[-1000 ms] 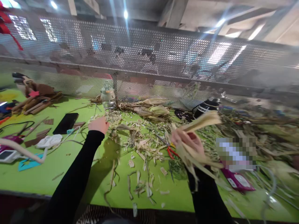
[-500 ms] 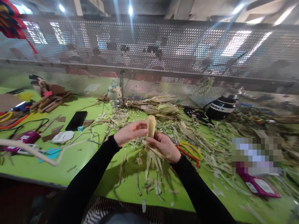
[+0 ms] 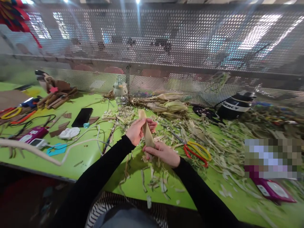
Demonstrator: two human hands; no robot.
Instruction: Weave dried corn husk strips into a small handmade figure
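Mid-frame, the left hand (image 3: 137, 130) has joined the right hand (image 3: 166, 154) in grasping the husk strip (image 3: 148, 135), which both grips now steady.

Husk (image 3: 148, 135): pale tan strip, long, narrow, upper end lighter and blunt. Held up slantwise, upper end leaning left, lower end to the right. Position: left of the scissors (image 3: 186, 143), near, not touching.

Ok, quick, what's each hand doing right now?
Left hand: closed on the upper part of a pale husk strip, thumb in front.
Right hand: closed on the lower end of the same strip.
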